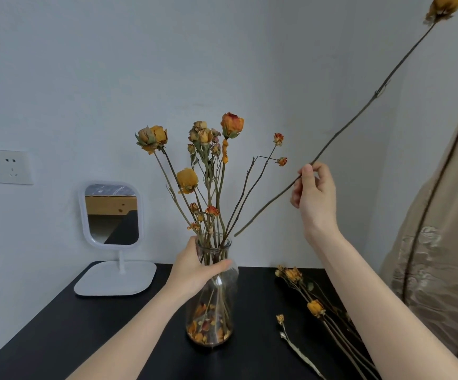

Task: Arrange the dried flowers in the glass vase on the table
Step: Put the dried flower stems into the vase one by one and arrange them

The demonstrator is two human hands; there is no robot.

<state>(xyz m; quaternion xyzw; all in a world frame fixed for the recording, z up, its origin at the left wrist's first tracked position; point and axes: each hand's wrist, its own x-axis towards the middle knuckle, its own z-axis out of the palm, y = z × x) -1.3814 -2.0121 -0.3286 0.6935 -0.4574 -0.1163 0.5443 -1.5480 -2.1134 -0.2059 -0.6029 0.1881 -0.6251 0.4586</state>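
The glass vase stood on the black table and already held several dried flowers. The left hand gripped its neck. The right hand pinched one long dried rose, its cut end just beside the rim and not yet inserted. More loose stems lay on the table, unplaced.

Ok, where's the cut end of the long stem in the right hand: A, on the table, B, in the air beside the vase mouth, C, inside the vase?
B: the long stem, pinched by the right hand, ends in the air just right of the vase mouth.
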